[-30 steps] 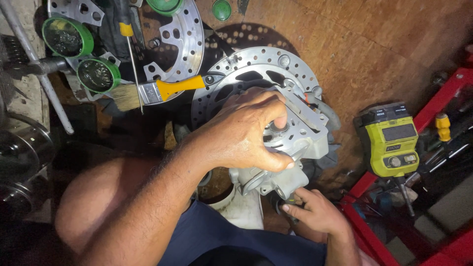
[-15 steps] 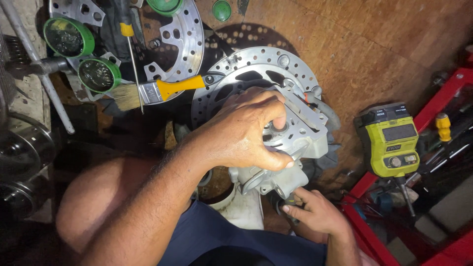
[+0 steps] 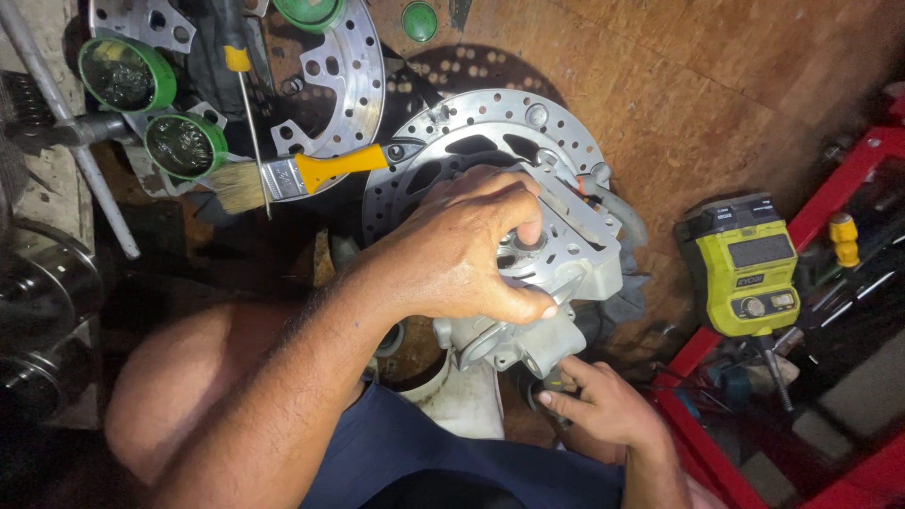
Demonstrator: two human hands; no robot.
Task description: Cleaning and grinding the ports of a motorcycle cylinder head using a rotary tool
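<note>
Kneeling over a wooden floor point(image 3: 716, 104), a person works on a grey metal brake caliper point(image 3: 566, 273), seen from the head camera. Nearest the viewer, the right hand point(image 3: 603, 405) sits below the caliper, fingers curled around a small dark tool whose tip meets the underside of the casting; what kind of tool it is cannot be told. Just above, the left hand point(image 3: 462, 254) is closed over the top of the caliper, thumb along its lower edge and fingers bent over the round bore, steadying it. The caliper rests on a white plastic container point(image 3: 471, 396) and overlaps the near rim of a drilled brake disc point(image 3: 490, 123) lying flat on the floor.

Judged from this arrangement, the caliper is already off its mount and the disc is loose, so removal is complete; work on the caliper body itself appears to be under way, with nothing yet reassembled.

Farther out, a paintbrush with an orange handle point(image 3: 292, 174) lies across a second drilled disc point(image 3: 349, 75), beside two green-rimmed tins of dark grease point(image 3: 127, 71). To the right, a yellow-green battery device point(image 3: 740, 269) stands against a red metal frame point(image 3: 839, 188).
</note>
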